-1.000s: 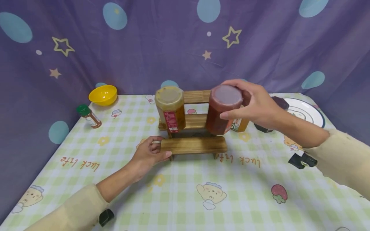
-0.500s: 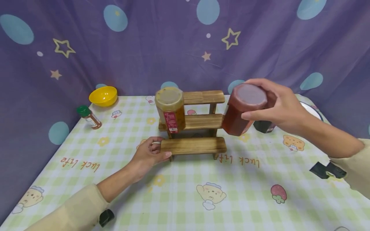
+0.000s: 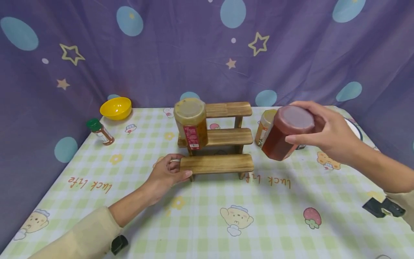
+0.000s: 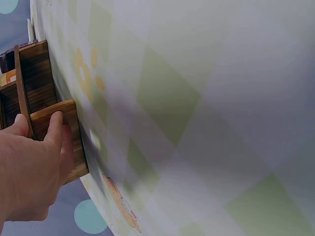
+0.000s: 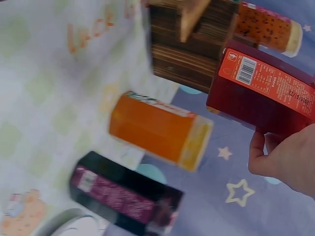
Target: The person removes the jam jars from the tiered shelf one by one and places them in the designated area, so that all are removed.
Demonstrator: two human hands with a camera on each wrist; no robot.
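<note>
My right hand (image 3: 333, 135) grips a dark red jar (image 3: 284, 131) in the air, tilted, to the right of the wooden three-tier rack (image 3: 216, 163). An orange label with a barcode shows on that jar in the right wrist view. My left hand (image 3: 165, 178) holds the left end of the rack's lowest step, thumb at the front edge. In the left wrist view its fingers (image 4: 55, 125) press against the rack's wooden end. A yellowish jar with dark specks (image 3: 191, 122) and a pink label stands on the rack's left side.
An orange jar (image 5: 152, 128) and a dark jar with a purple label (image 5: 123, 194) stand right of the rack. A white plate (image 3: 354, 129) lies behind the right hand. At the far left are a yellow bowl (image 3: 116, 108) and a green-capped spice bottle (image 3: 101, 132).
The right hand has carried the red jar rightward from in front of the rack and slightly lower, uncovering the rack's right side. The left hand has stayed on the rack.
</note>
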